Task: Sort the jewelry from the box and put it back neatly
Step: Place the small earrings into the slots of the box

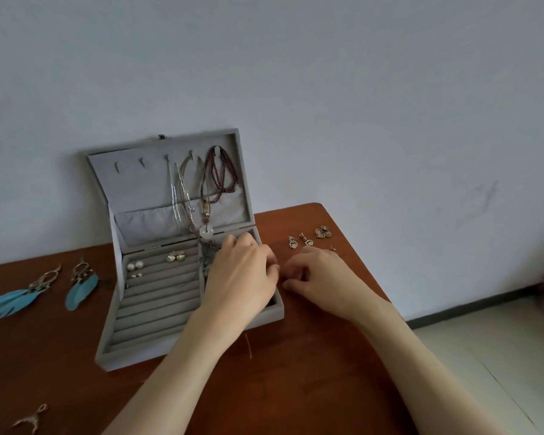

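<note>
A grey velvet jewelry box (189, 350) stands open on the wooden table (296, 387). Dark bead necklaces (222, 174), silver chains and a pale ring pendant (206, 231) hang inside its lid. Pearl studs (134, 265) and silver earrings (176, 256) sit in the ring slots. My left hand (242, 274) reaches into the box's right compartment with curled fingers, hiding what lies under it. My right hand (324, 274) rests on the table just right of the box, fingers loosely curled, with nothing visible in them.
Heart-shaped earrings (300, 242) and a small metal cluster (322, 231) lie on the table beyond my right hand. Two blue feather earrings (80, 285) (13, 301) lie left of the box. A small silver piece (32, 419) sits at the front left. The table's right edge is close.
</note>
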`<state>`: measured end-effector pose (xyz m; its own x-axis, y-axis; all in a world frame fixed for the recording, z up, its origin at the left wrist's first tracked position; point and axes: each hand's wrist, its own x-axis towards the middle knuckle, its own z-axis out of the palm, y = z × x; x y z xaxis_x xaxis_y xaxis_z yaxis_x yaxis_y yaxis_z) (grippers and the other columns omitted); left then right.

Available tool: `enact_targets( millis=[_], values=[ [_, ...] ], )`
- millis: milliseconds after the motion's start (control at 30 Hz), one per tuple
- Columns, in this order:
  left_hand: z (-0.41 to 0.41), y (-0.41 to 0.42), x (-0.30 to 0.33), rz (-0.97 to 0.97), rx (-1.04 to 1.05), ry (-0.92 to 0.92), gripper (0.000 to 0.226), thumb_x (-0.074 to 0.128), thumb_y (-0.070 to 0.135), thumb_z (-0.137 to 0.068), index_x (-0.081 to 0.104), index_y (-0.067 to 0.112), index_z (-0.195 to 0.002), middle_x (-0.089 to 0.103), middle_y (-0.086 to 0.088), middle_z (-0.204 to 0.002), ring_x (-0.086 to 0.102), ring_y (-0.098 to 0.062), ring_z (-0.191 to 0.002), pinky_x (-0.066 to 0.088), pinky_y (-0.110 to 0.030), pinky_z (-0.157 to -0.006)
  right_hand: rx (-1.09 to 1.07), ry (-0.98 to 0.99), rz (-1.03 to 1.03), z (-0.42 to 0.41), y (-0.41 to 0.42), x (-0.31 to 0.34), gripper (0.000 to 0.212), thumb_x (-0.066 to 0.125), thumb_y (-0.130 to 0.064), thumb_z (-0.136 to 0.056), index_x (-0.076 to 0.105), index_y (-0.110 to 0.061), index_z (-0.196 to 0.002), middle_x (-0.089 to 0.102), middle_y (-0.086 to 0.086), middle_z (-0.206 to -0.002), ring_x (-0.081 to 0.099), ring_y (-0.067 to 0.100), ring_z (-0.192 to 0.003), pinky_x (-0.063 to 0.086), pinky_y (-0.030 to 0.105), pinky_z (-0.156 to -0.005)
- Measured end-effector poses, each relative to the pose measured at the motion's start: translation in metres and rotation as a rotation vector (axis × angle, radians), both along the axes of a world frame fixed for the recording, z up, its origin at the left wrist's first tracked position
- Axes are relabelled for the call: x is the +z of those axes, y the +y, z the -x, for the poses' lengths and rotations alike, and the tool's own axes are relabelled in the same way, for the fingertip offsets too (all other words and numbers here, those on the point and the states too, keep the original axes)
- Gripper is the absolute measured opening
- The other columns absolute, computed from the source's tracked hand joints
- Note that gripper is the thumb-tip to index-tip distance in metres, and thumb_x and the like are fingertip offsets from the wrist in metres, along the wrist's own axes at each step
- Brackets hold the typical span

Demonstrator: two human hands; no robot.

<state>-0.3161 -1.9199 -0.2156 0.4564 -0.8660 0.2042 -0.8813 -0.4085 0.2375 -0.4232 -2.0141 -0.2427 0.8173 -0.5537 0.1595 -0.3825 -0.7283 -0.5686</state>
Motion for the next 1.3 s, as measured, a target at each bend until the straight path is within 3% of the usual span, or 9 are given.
enact_targets(
  millis=[200,333,433,533,733,933,1033,1200,1300],
  values=[
    [0.007,0.000,0.004,-0.045,0.036,-0.011,0.025,0.047,0.035,-0.093,0.063,0.026,-0.111,0.051,0.003,-0.115,0.038,-0.017,-0.115,0.041,-0.028,-0.082,-0.086,0.010,-0.023,0.002,-0.006,-0.002,0.003,0.067,-0.023,-0.082,0.067,-0.020,-0.080,0.055,-0.009,-0.084,0.052,0.010,-0.085,0.041,0.023,-0.081],
    [0.020,-0.002,0.008,-0.170,0.105,-0.114,0.031,0.049,0.038,-0.091,0.059,0.021,-0.115,0.049,-0.002,-0.121,0.037,-0.024,-0.119,0.041,-0.033,-0.086,-0.168,-0.002,-0.002,0.008,-0.011,-0.002,0.005,0.063,-0.021,-0.085,0.066,-0.018,-0.082,0.053,-0.010,-0.085,0.051,0.012,-0.086,0.038,0.023,-0.077],
    [0.038,-0.008,0.007,-0.281,0.159,-0.222,0.026,0.055,0.028,-0.089,0.059,0.013,-0.110,0.045,-0.008,-0.122,0.035,-0.028,-0.119,0.036,-0.036,-0.092,-0.261,-0.104,-0.035,0.013,-0.014,0.000,0.008,0.061,-0.021,-0.087,0.067,-0.016,-0.086,0.057,-0.008,-0.085,0.048,0.010,-0.082,0.030,0.018,-0.070],
    [0.045,-0.011,0.004,-0.289,0.186,-0.240,0.023,0.054,0.021,-0.089,0.059,0.010,-0.109,0.045,-0.010,-0.121,0.037,-0.029,-0.117,0.035,-0.036,-0.093,-0.306,-0.153,-0.101,0.017,-0.013,0.000,0.010,0.060,-0.023,-0.088,0.068,-0.016,-0.089,0.065,-0.004,-0.096,0.053,0.012,-0.088,0.034,0.020,-0.075],
    [0.045,-0.010,-0.001,-0.198,0.248,-0.204,0.020,0.053,0.016,-0.089,0.062,0.010,-0.106,0.050,-0.010,-0.116,0.039,-0.028,-0.113,0.036,-0.035,-0.092,-0.314,-0.159,-0.137,0.016,-0.009,0.000,0.013,0.059,-0.021,-0.089,0.068,-0.014,-0.094,0.068,-0.001,-0.100,0.056,0.015,-0.096,0.036,0.018,-0.076],
    [0.043,-0.009,-0.008,-0.139,0.219,-0.208,0.019,0.056,0.026,-0.089,0.065,0.018,-0.104,0.044,-0.007,-0.121,0.032,-0.028,-0.117,0.031,-0.036,-0.095,-0.322,-0.220,-0.178,0.015,-0.008,0.000,0.009,0.061,-0.016,-0.086,0.070,-0.014,-0.088,0.062,-0.005,-0.078,0.053,0.009,-0.078,0.036,0.016,-0.068],
    [0.039,-0.007,-0.010,0.001,0.155,-0.163,0.018,0.055,0.027,-0.090,0.067,0.021,-0.102,0.040,0.000,-0.128,0.028,-0.025,-0.120,0.025,-0.034,-0.096,-0.313,-0.215,-0.167,0.013,-0.008,-0.001,0.011,0.060,-0.012,-0.085,0.071,-0.014,-0.089,0.062,-0.008,-0.078,0.052,0.008,-0.077,0.035,0.010,-0.061],
    [0.022,0.007,0.002,0.188,0.110,0.038,0.016,0.054,0.034,-0.091,0.068,0.026,-0.095,0.049,0.009,-0.113,0.031,-0.019,-0.113,0.023,-0.029,-0.088,-0.230,-0.251,-0.039,0.009,0.002,0.003,0.013,0.061,-0.010,-0.086,0.071,-0.015,-0.092,0.066,-0.007,-0.089,0.053,0.003,-0.079,0.034,-0.005,-0.069],
    [-0.002,0.029,0.012,0.223,0.120,0.118,0.015,0.055,0.033,-0.091,0.068,0.026,-0.092,0.048,0.009,-0.103,0.034,-0.018,-0.110,0.023,-0.027,-0.088,-0.158,-0.306,0.058,0.001,0.017,0.006,0.012,0.063,-0.008,-0.085,0.072,-0.014,-0.091,0.063,-0.011,-0.086,0.053,-0.006,-0.073,0.039,0.000,-0.078]
  ],
)
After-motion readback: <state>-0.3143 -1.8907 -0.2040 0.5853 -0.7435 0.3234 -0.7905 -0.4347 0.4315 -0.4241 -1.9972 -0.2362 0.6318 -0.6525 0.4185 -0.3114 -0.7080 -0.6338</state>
